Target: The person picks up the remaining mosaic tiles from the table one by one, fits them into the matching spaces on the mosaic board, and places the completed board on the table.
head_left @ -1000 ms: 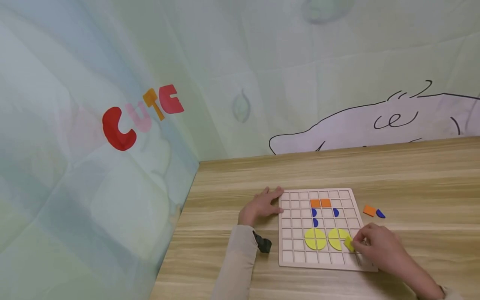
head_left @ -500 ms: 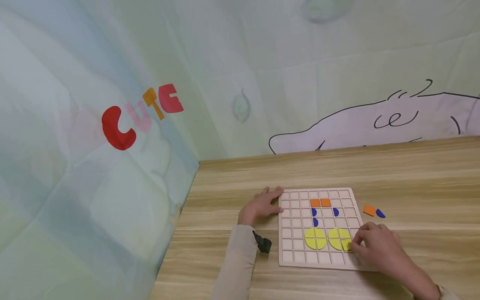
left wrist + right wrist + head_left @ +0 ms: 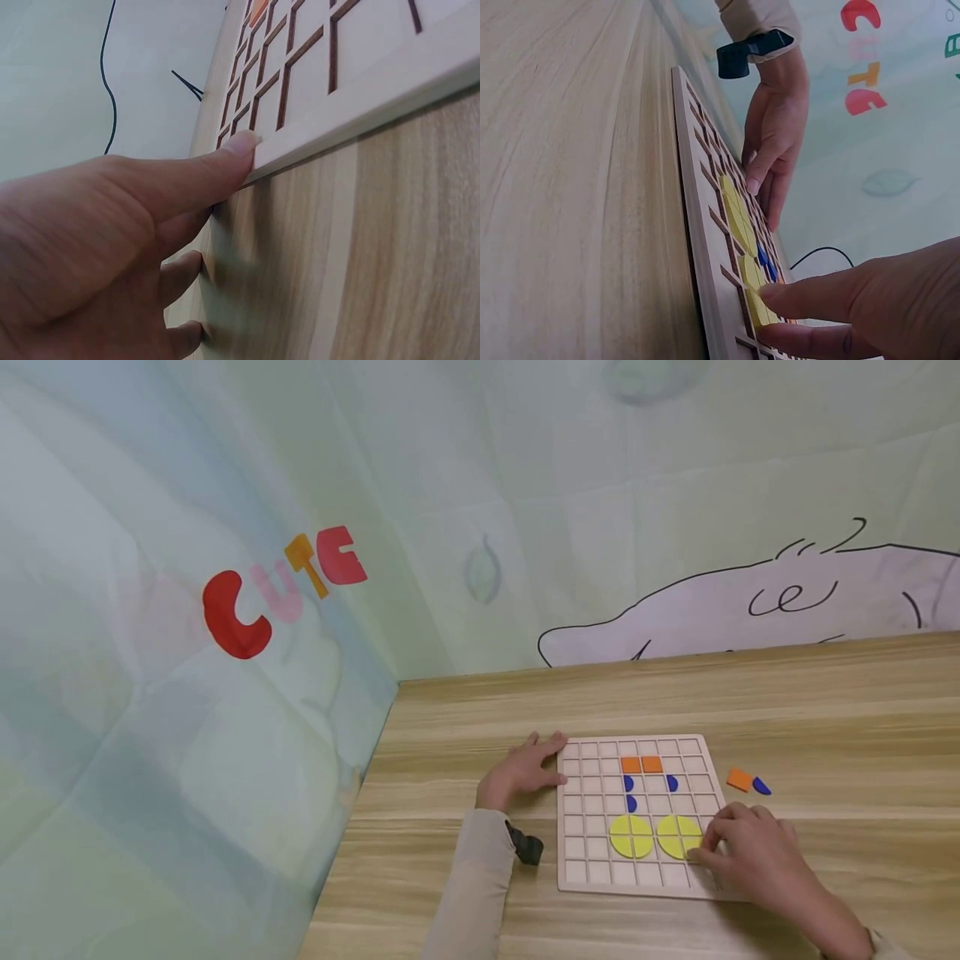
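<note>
A pale wooden grid board (image 3: 592,850) lies on the table. In its lower rows sit two yellow discs of quarter-circle pieces, a left disc (image 3: 632,837) and a right disc (image 3: 675,835). My right hand (image 3: 757,856) has thumb and finger at the lower right yellow quarter piece (image 3: 692,843), which lies in its cell, partly covered by the fingertips. The right wrist view shows both fingertips on the yellow piece (image 3: 757,304). My left hand (image 3: 521,772) rests, fingers spread, against the board's left edge; its thumb (image 3: 238,146) touches the rim in the left wrist view.
On the board lie two orange squares (image 3: 641,765) and several blue half-round pieces (image 3: 628,784). A loose orange square (image 3: 739,779) and a blue half-round (image 3: 762,786) lie on the wooden table (image 3: 465,710) right of the board. A printed cloth (image 3: 480,485) hangs behind.
My right hand has moved slightly left and brought the tilted yellow quarter piece down flat into its cell, rounding out the right disc. My left hand has stayed in place.
</note>
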`<state>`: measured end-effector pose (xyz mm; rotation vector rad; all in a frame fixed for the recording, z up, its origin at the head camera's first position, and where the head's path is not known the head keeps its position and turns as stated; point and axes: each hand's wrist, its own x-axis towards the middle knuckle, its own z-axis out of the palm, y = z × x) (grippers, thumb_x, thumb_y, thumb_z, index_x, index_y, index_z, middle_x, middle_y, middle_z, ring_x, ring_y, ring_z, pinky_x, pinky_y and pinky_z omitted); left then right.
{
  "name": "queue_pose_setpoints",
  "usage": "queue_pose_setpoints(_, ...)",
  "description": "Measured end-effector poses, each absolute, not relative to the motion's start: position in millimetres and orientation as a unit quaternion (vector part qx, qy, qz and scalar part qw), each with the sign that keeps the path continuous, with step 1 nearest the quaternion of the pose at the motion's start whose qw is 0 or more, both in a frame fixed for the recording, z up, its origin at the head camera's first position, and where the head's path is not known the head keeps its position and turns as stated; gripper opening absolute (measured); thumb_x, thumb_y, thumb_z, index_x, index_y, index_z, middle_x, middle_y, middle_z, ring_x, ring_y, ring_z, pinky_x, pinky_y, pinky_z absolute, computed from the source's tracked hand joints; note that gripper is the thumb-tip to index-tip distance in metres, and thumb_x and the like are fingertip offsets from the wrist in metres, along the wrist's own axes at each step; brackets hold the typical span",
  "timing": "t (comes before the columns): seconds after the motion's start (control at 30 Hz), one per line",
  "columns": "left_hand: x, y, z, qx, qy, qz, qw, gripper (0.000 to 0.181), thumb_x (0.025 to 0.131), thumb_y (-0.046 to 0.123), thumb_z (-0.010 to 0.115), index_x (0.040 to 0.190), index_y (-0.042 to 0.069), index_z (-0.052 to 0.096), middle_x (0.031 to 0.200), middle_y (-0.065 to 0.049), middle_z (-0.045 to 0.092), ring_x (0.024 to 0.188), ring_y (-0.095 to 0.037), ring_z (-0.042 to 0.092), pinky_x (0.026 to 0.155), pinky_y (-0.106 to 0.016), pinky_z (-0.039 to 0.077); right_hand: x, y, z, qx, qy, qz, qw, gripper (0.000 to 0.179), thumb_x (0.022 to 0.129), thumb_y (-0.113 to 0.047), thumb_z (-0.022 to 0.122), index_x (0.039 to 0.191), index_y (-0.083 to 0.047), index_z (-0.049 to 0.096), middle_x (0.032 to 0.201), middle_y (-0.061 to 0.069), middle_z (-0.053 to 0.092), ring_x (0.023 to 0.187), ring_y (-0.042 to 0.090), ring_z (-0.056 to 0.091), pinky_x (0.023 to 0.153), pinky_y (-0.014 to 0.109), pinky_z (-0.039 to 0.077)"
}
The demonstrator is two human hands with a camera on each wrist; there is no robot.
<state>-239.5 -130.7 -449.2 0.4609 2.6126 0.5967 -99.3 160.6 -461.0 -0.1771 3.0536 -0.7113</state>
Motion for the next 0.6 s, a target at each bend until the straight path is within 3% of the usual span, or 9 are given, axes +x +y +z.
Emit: queue_pose_setpoints(0.6,-237.9,-130.4,-447.8,0.165,0.940,0.213,0.209,0.069,0.093,0.035,0.060,0.152,0.027,0.026,0.158,0.013,0.020,0.150,-0.021,0.007,0.121,-0.047,0.008,-106.0,167.0,-456.5,-0.068,0.971,-0.227,0.000,0.017,0.076,-0.028,0.076,0.065,-0.023,0.064,0.097,0.011,0.066,0.085,0.029,0.054,0.064,0.038,0.035)
